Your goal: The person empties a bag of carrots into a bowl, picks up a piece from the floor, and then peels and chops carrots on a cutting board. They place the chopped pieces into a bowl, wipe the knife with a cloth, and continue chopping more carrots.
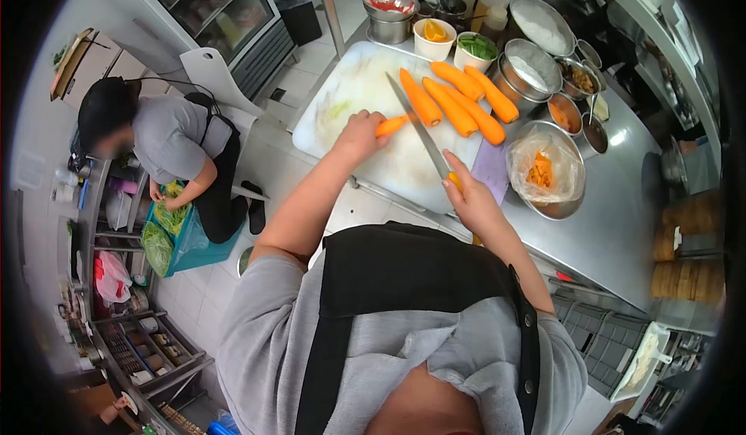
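Note:
My left hand [361, 136] is closed around the thick end of an orange carrot [392, 125] over the white cutting board [322, 116]. In my right hand [475, 202] is a kitchen knife [423, 136], gripped by its yellow handle. The long blade points away from me and slants across the board, right beside the tip of the held carrot. Several peeled carrots [460, 113] lie on the board beyond the blade, roughly side by side. Near my right hand, a purple cloth [491, 169] shows at the board's right edge.
A metal bowl [561, 208] with a plastic bag of orange pieces [539, 172] stands to the right. Tubs of orange slices [434, 33] and green leaves [476, 46] stand behind the board, beside several metal bowls. At left, a seated person [175, 136] handles greens over a teal crate [198, 252].

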A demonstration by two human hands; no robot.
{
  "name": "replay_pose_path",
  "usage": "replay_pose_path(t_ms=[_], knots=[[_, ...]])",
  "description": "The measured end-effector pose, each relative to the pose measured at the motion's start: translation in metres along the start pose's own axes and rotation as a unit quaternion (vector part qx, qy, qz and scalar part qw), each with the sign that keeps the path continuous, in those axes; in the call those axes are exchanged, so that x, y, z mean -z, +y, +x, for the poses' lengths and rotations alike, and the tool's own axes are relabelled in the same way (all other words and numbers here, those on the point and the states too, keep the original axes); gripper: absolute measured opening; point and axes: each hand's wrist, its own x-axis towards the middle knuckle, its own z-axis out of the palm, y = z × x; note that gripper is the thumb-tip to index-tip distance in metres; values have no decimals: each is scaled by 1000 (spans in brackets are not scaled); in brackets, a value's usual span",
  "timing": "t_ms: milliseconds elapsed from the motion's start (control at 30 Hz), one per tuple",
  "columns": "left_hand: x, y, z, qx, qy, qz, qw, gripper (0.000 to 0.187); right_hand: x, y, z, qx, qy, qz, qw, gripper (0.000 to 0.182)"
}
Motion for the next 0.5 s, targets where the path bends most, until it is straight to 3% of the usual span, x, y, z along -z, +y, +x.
replay_pose_path(t_ms=[33,233,500], knots=[[-2,5,-6,-4,-1,6,1000,42,-2,-7,2,-22,-39,-12,999,54],[-8,8,-7,-1,23,11,1000,41,-20,-1,6,12,-38,-72,997,53],[-12,7,-6,-9,29,35,999,38,-19,-15,15,-15,-84,-129,988,57]])
